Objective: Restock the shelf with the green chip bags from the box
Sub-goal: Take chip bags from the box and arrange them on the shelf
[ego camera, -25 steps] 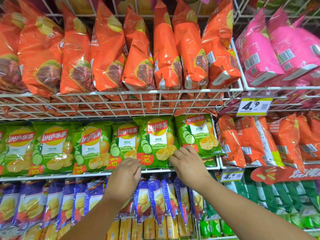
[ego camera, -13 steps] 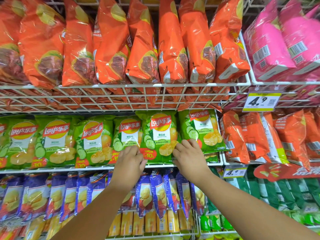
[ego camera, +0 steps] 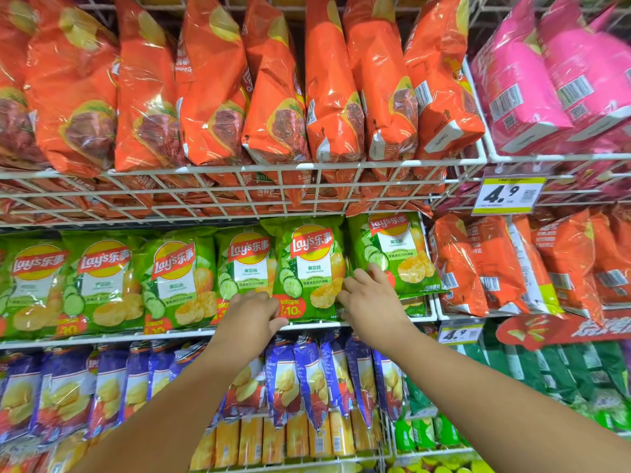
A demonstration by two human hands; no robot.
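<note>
Two bare arms reach up and forward to the middle shelf (ego camera: 191, 334), converging on one green chip bag (ego camera: 309, 268) that stands upright in the row of green bags (ego camera: 102, 281), second from the row's right end. The left hand (ego camera: 251, 314) is at the bag's lower left corner, back of the hand to the camera, its fingers (ego camera: 273, 322) bent and spread against the bag's bottom edge just above the shelf's front wire; whether they pinch the bag or only press on it cannot be told. The right hand (ego camera: 370, 295) is at the bag's right edge, wrist bent up, its fingers (ego camera: 362, 274) curled and tucked into the seam between this bag and the last green bag (ego camera: 392, 254) beside it; a firm grip cannot be made out. Both forearms rise from the bottom of the view, the left from lower left, the right from lower right. Orange bags (ego camera: 273, 97) fill the wire shelf above, purple bags (ego camera: 307, 377) hang below, and a yellow price tag (ego camera: 508, 195) reading 4.9 sits to the right.
</note>
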